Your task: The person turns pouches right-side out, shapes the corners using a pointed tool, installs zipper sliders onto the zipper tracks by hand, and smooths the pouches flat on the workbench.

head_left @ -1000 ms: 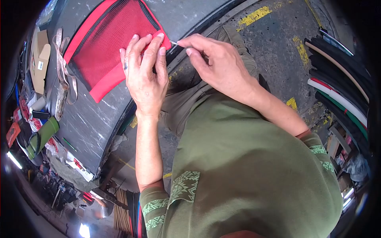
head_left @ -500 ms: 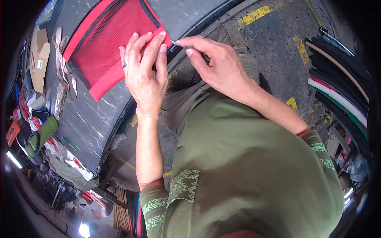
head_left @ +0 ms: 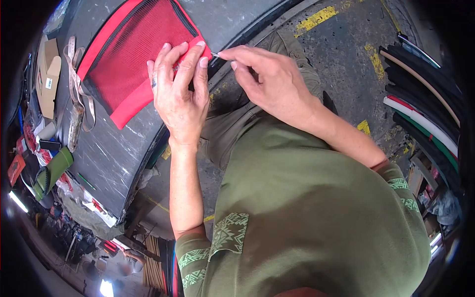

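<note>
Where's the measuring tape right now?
In the head view, the measuring tape lies loosely looped toward the left on the dark tabletop, between the cardboard piece and the red mesh pouch that the left hand touches.

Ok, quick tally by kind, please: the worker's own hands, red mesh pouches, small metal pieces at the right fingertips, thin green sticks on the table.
Hands: 2, left hand and right hand
Red mesh pouch: 1
Small metal piece: 1
Thin green stick: 1
Total: 5

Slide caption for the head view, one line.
Left hand rests on a red mesh pouch on a dark table; right hand holds a slim metal item near the pouch's corner.
</note>
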Demonstrator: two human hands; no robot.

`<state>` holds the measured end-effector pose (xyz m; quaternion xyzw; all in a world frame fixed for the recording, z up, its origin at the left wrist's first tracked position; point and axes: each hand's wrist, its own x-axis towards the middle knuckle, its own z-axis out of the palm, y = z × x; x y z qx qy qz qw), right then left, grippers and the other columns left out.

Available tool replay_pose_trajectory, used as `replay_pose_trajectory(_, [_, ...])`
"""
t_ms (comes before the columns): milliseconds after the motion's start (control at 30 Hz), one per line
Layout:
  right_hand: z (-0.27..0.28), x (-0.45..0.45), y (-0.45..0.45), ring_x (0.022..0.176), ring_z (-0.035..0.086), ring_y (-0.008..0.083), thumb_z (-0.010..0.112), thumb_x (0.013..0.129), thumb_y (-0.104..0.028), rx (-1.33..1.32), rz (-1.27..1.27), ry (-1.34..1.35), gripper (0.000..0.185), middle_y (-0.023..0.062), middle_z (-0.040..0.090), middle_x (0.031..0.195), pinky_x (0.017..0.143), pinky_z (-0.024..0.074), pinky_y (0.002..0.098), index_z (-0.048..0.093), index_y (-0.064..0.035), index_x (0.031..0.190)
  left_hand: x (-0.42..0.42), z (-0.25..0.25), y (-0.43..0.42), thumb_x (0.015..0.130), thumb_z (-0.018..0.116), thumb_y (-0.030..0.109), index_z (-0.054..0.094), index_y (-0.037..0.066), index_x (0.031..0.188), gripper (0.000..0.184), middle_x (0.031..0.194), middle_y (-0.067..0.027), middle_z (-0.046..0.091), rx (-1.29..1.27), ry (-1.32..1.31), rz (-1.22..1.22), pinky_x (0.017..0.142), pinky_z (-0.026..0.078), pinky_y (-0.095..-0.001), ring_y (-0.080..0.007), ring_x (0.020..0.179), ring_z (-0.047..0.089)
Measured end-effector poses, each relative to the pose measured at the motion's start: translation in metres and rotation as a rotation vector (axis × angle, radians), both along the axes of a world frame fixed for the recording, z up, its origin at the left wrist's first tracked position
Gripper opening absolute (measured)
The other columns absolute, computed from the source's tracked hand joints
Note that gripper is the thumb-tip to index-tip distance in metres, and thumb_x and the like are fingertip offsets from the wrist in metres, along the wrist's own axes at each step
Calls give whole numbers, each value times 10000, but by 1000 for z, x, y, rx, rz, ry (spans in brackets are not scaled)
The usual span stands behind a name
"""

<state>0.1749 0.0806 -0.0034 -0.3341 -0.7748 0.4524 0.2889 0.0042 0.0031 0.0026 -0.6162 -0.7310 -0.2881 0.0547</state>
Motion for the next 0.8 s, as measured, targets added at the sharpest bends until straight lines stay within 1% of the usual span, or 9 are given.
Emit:
replay_pose_trajectory(100, [7, 4, 7, 702, 664, 259, 638, 912, -12, 178, 41, -70, 289, 102, 706, 931, 634, 538, 363, 698, -54, 1192, 1, -1, 0, 940, 746, 138, 772, 144, 1170, 232, 1158, -88, 709, 20, -49, 8, 1119, 418, -531, -331, 1222, 646])
replay_pose_trajectory(133, [8, 4, 8, 702, 664, 259, 638, 912, -12, 179, 40, -70, 289, 102, 706, 931, 634, 538, 363, 698, -54, 1192, 2, -2, 0, 940, 746, 138, 772, 144, 1170, 232, 1158, -88, 709, 21, -49, 6, 1119, 418, -531, -331, 1222, 646])
replay_pose_trajectory(233, [11, 3, 9, 770, 692, 313, 656, 888, -22, 264, 65, -155, 284, 98, 705, 930, 665, 565, 400, 702, -59, 1165, 2, -3, 1, 933, 748, 128, 767, 159, 1182, 251, 1170, -86, 705, 36, -19, 8, 1120, 415, -544, -330, 1236, 637])
replay_pose_trajectory(400, [18, 4, 12, 805, 700, 324, 664, 877, -32, 318, 103, -183, 269, 103, 706, 950, 682, 578, 418, 696, -60, 1142, 3, -2, 0, 927, 748, 117, 761, 165, 1187, 266, 1209, -82, 691, -1, 51, -12, 1121, 416, -547, -325, 1261, 621])
replay_pose_trajectory(500, [20, 4, 15, 816, 701, 329, 660, 868, -35, 314, 142, -199, 271, 102, 704, 954, 688, 579, 428, 688, -63, 1136, 4, -5, 0, 904, 762, 134, 759, 232, 1182, 295, 1268, -32, 653, 28, -11, -4, 1148, 368, -584, -311, 1294, 586])
replay_pose_trajectory(533, [22, 4, 17, 816, 701, 329, 660, 868, -35, 311, 142, -195, 271, 102, 704, 954, 688, 579, 428, 688, -63, 1136, 3, -5, 0, 904, 762, 134, 759, 232, 1182, 295, 1268, -32, 653, 26, -8, -3, 1148, 368, -584, -311, 1294, 586])
replay_pose_trajectory(633, [33, 4, 23, 817, 701, 329, 659, 866, -40, 357, 240, -312, 264, 105, 702, 949, 686, 578, 430, 687, -63, 1127, 0, -5, 0, 897, 763, 126, 755, 217, 1177, 294, 1287, -33, 646, -25, 53, -32, 1153, 361, -583, -315, 1306, 573])
replay_pose_trajectory(800, [33, 3, 27, 804, 698, 324, 654, 878, -47, 401, 293, -352, 248, 111, 706, 946, 676, 575, 436, 677, -54, 1125, 1, -3, 0, 905, 752, 136, 749, 197, 1166, 268, 1291, -33, 647, -13, 51, -40, 1157, 352, -584, -318, 1317, 562])
